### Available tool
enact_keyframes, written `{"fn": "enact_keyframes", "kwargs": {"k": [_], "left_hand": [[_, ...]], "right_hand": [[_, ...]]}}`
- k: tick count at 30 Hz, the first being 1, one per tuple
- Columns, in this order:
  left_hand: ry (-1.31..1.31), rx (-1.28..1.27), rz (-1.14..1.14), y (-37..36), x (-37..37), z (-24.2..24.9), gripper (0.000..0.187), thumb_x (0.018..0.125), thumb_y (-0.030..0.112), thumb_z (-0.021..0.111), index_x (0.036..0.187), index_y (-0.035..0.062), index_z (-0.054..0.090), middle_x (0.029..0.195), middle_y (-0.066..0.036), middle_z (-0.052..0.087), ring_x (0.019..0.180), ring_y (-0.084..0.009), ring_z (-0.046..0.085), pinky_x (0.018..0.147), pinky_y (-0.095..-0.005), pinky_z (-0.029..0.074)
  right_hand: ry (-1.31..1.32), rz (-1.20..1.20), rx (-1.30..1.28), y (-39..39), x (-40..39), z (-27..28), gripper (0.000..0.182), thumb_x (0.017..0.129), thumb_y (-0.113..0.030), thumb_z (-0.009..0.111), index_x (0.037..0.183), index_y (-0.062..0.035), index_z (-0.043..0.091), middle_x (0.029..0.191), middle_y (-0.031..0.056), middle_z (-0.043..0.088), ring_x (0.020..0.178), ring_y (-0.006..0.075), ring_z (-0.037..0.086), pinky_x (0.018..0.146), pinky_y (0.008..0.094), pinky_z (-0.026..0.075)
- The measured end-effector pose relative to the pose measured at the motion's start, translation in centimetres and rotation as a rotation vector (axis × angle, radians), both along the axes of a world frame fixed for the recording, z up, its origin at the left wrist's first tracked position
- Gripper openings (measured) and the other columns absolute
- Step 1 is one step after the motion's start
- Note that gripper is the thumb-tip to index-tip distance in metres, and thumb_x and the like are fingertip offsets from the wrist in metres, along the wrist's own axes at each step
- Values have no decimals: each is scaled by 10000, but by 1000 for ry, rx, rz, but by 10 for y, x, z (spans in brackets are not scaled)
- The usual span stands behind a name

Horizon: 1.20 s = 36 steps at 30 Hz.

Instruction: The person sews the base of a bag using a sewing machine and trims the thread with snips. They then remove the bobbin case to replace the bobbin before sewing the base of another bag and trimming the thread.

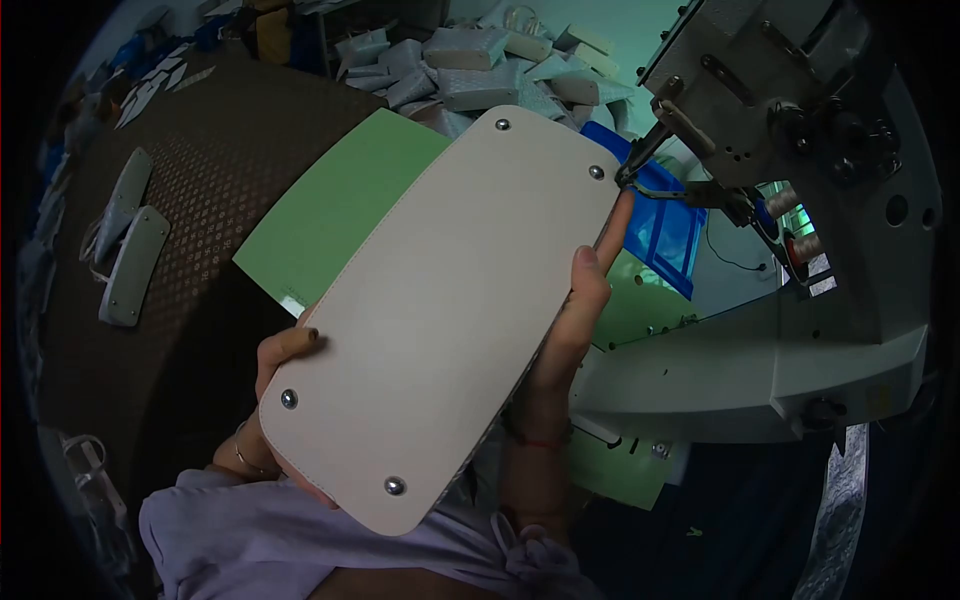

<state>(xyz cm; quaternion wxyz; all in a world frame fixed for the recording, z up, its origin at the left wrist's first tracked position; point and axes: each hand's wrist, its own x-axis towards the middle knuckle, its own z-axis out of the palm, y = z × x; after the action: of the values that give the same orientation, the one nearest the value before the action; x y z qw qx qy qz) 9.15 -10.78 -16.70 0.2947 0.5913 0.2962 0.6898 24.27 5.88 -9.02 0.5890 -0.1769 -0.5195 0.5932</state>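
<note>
A cream handbag (pixel 440 310) fills the middle of the view, its flat base turned up toward me. The base is a long rounded panel with stitching along its edge and a round metal foot near each corner. My left hand (pixel 283 352) grips the lower left edge, thumb over the panel and the other fingers hidden beneath. On the right edge my right hand (pixel 585 300) holds on, thumb at the side and index finger stretched up along the rim. That fingertip lies right by the needle area of a sewing machine (pixel 625 180), where the upper right corner sits.
A green board (pixel 345 210) lies behind the bag on a brown patterned table (pixel 215 170). Two pale bags (pixel 135 265) rest at the left. Many wrapped bags (pixel 470 75) are piled at the back. A blue tray (pixel 665 225) and thread spools (pixel 805 248) are beside the machine.
</note>
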Motion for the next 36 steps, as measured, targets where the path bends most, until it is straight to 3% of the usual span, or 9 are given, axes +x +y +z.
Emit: {"fn": "enact_keyframes", "kwargs": {"k": [4, 7, 10, 16, 19, 21, 30, 35, 36], "left_hand": [[82, 25, -25, 6, 0, 15, 1002, 536, 465, 921, 1314, 178, 357, 1474, -313, 238, 1384, -467, 250, 1102, -563, 293], [49, -56, 12, 11, 3, 21, 766, 589, 282, 911, 1170, 231, 414, 1376, -136, 389, 1338, -325, 345, 1011, -498, 444], [-2, 4, 50, 22, 5, 28, 557, 719, 214, 827, 1117, 245, 438, 1406, -136, 378, 1325, -315, 363, 1050, -490, 401], [-673, -549, 3, 29, 2, 40, 505, 716, 247, 839, 1051, 221, 462, 1475, -152, 323, 1388, -331, 290, 1081, -502, 337], [138, 103, 23, 47, -10, 33, 709, 619, 329, 899, 1119, 189, 416, 1461, -218, 307, 1366, -364, 308, 1067, -518, 345], [233, 150, 10, 52, -14, 35, 897, 500, 347, 955, 1183, 177, 400, 1446, -322, 237, 1343, -424, 319, 1018, -511, 394], [228, 101, 1, 71, -19, 37, 933, 480, 328, 953, 1188, 98, 390, 1406, -306, 308, 1317, -370, 364, 984, -418, 398], [267, 143, 41, 88, -20, 42, 904, 488, 309, 943, 1191, 96, 416, 1397, -293, 333, 1347, -393, 327, 1024, -458, 347], [269, 158, 48, 91, -20, 42, 891, 493, 305, 939, 1189, 94, 426, 1393, -286, 346, 1355, -398, 316, 1035, -471, 331]], "right_hand": [[22, 71, -20, -1, 2, 2, 762, 910, -293, 348, 1525, -51, -31, 1550, 235, 102, 1418, 347, 175, 1141, 429, 170], [-14, 51, -15, -2, 4, 4, 765, 911, -303, 345, 1523, -47, -36, 1549, 241, 95, 1419, 351, 172, 1142, 432, 168], [-42, 41, -39, -1, 4, 5, 770, 910, -310, 343, 1521, -40, -40, 1549, 240, 96, 1421, 350, 166, 1143, 427, 165], [-49, 63, -67, -1, 5, 6, 781, 911, -323, 344, 1517, -26, -49, 1557, 236, 77, 1428, 346, 152, 1146, 420, 157], [-86, 46, -61, 0, 6, 6, 782, 914, -327, 346, 1515, -19, -47, 1559, 237, 66, 1430, 346, 145, 1147, 415, 154], [-90, 39, -56, 1, 5, 3, 782, 915, -326, 347, 1515, -15, -46, 1559, 238, 64, 1431, 346, 142, 1147, 414, 153], [-136, 24, -15, 1, 7, 1, 776, 911, -305, 343, 1513, -9, -46, 1558, 243, 73, 1432, 334, 151, 1146, 402, 159], [276, 228, -272, -12, 11, 13, 752, 911, -328, 377, 1539, -88, 39, 1511, 159, 261, 1349, 258, 328, 1104, 360, 252], [88, 149, -145, -6, 11, 6, 764, 902, -294, 358, 1527, -53, -9, 1527, 205, 197, 1379, 298, 270, 1121, 368, 217]]}}
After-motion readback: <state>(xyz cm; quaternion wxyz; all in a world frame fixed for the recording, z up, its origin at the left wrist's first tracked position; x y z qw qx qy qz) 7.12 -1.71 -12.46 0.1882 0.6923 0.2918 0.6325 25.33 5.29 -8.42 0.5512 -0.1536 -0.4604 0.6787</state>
